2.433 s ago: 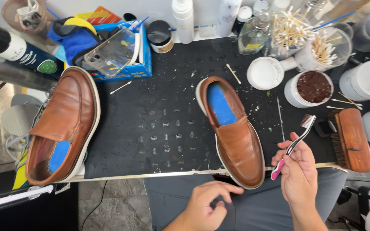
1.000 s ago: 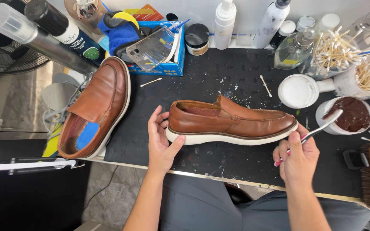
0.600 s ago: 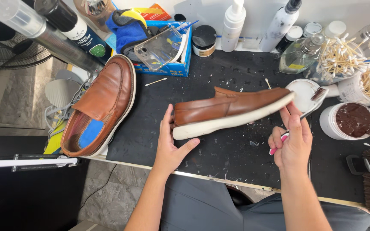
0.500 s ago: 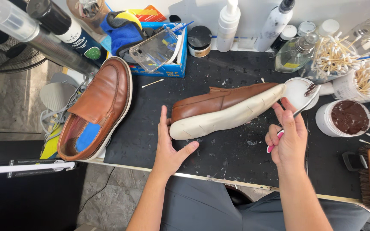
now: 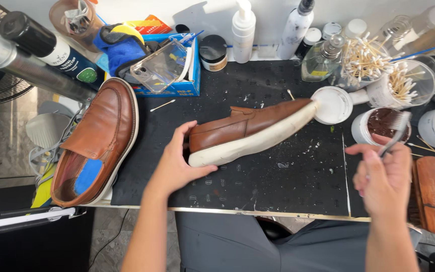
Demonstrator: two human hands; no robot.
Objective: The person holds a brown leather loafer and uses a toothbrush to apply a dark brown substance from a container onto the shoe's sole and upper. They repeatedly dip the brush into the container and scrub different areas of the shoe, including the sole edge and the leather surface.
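Toothbrush moved over brown jar; left hand tilts shoe.

Two brown shoes — one gripped at the heel, one lying at the left. One toothbrush. One wooden brush. Two cups of cotton swabs — plus two loose swabs on the mat. One open tub of brown paste. One clear phone case.

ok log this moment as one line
left hand: holds brown shoe heel | right hand: toothbrush over polish tub | second shoe: on mat
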